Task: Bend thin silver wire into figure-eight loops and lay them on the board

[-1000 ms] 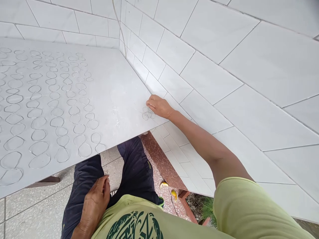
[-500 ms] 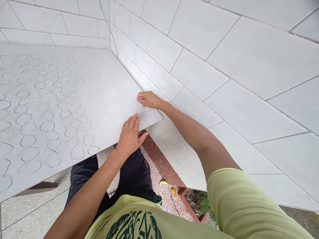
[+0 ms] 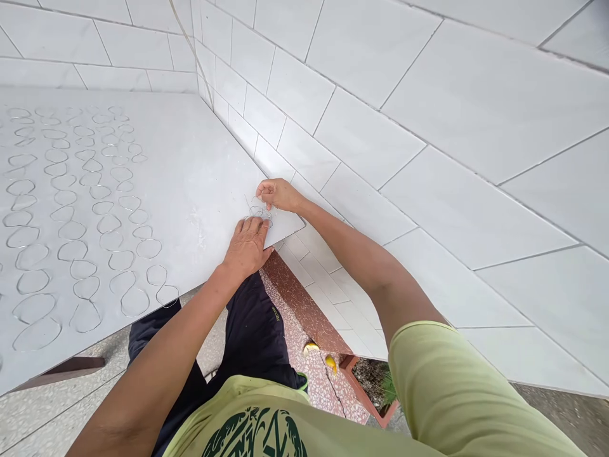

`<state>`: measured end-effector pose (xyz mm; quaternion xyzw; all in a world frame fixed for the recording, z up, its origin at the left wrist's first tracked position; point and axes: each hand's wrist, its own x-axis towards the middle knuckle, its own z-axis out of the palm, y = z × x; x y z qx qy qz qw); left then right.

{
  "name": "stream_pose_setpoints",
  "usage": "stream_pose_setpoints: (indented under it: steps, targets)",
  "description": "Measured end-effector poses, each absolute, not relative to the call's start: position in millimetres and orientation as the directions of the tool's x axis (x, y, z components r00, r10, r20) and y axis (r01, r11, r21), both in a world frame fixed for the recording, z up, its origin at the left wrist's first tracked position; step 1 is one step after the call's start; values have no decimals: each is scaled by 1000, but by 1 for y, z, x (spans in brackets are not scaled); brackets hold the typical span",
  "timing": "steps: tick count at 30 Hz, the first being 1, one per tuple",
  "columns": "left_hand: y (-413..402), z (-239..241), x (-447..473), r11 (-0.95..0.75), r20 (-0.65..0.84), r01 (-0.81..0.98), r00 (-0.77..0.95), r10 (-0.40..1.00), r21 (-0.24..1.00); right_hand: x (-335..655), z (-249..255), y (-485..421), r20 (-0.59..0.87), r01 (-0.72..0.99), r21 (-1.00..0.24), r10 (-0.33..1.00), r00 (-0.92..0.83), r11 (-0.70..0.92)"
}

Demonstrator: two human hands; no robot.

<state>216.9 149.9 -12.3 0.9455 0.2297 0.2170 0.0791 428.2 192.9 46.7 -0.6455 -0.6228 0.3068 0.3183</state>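
Close to the right corner of the white tabletop (image 3: 190,165) lies a small tangle of thin wire loops (image 3: 257,211). My left hand (image 3: 248,244) rests palm down at the near edge, its fingers lying over the front of the tangle. Just beyond it, my right hand (image 3: 278,194) pinches a thin wire (image 3: 259,195) between thumb and fingertips; how much of that wire is free of the tangle I cannot tell. Several rows of figure-eight wire loops (image 3: 134,293) are laid out flat across the left part of the tabletop.
A white tiled wall (image 3: 361,127) runs along the tabletop's right side, with another at the back. A pale cable (image 3: 185,38) hangs in the corner. Below are a reddish ledge (image 3: 304,298), two yellow pieces (image 3: 331,364) on the speckled floor, and a planter (image 3: 373,387).
My left hand has drawn its thumb in and settled over the tangle's front. My right hand stays pinched beside it, turned slightly. The view has shifted a little to the right.
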Motion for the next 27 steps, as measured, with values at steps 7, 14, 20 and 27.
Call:
stream_pose_setpoints:
  steps: [7,14,20,27]
  targets:
    - [157,-8,204,-868,382,400,783,491,295,428,35,182,-4,555,-832,1000,7,-7]
    - [157,-7,203,-849,348,413,783,516,330,432,27,171,-5,513,-859,999,-42,18]
    - [156,-9,203,-853,354,413,782,512,320,426,26,164,-16,502,-865,1000,5,-16]
    - [155,-12,203,-853,399,393,761,512,345,423,26,157,-115,460,-878,991,65,-132]
